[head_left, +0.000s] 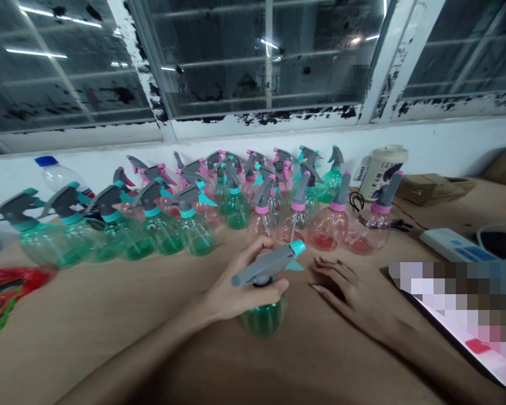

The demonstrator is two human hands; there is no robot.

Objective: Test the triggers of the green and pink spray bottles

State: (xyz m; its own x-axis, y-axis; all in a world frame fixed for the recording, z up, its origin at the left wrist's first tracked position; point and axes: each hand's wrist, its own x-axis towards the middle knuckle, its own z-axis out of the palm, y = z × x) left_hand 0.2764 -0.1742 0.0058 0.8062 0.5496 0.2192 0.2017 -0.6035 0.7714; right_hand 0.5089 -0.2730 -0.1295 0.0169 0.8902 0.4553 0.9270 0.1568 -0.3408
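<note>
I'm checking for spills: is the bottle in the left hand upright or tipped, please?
The bottle is roughly upright: its grey sprayer sits on top, green body below.

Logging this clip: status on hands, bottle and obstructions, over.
Left hand gripping green spray bottle at neck. Right hand open, empty alongside. Other spray bottles beyond, none between hands.

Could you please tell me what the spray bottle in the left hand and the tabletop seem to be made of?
The spray bottle has a glossy green body, probably plastic since it is see-through, though glass is possible. The tabletop looks like smooth wood or laminate, judging by its tan surface.
</note>
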